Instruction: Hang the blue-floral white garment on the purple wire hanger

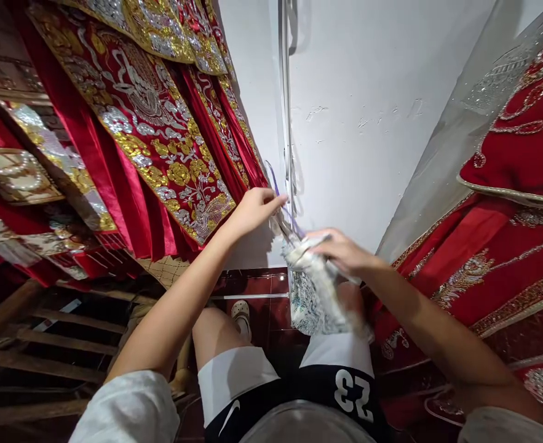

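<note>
My left hand (262, 206) is closed in a pinch at a thin purple strip (275, 179), which looks like part of a clothes hanger. The strip slants down from the fingertips toward a pale garment (305, 295) with a grey-green print. My right hand (338, 249) grips the top edge of this garment, its fingers wrapped over the cloth. The cloth hangs between my knees and is blurred along its right side. Some grey pieces between the two hands are too blurred to name.
Red costumes with gold and silver embroidery (160, 129) hang at left. More beaded red garments (520, 246) hang at right, partly under clear plastic (455, 141). A vertical metal rail (284, 92) runs along the white wall (368, 74). A slatted wooden rack (63, 338) stands at lower left.
</note>
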The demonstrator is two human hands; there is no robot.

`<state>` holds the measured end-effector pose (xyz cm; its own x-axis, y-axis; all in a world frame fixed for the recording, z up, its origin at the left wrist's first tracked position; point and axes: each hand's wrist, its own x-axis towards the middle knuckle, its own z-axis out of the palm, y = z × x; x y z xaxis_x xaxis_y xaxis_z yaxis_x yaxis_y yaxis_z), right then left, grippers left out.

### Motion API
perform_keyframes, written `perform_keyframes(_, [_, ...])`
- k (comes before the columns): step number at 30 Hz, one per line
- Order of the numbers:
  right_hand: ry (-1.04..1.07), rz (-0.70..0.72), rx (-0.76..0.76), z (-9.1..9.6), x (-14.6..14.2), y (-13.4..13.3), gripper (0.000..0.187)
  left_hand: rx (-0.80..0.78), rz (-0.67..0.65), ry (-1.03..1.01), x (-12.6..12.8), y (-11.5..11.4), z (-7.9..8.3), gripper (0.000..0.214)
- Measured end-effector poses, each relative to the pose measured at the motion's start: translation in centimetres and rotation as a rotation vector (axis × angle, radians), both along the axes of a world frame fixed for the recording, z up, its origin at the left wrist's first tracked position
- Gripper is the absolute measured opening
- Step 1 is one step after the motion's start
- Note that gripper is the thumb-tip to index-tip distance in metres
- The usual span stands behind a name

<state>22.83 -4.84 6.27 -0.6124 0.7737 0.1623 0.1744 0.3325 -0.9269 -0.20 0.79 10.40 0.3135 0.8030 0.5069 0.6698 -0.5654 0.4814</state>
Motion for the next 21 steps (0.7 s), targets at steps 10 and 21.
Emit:
perform_keyframes(10, [-0.142, -0.317, 0.49, -3.3, 0.5, 6.4, 0.032, -0.48, -0.375, 0.102, -2.6, -5.2, 1.8, 0.029])
perform_keyframes(21, [0.501, -0.268, -0.062, -0.1, 0.7, 9.3, 0.05, 0.208, 0.159, -0.292, -6.1, 1.5, 1.1, 0.031])
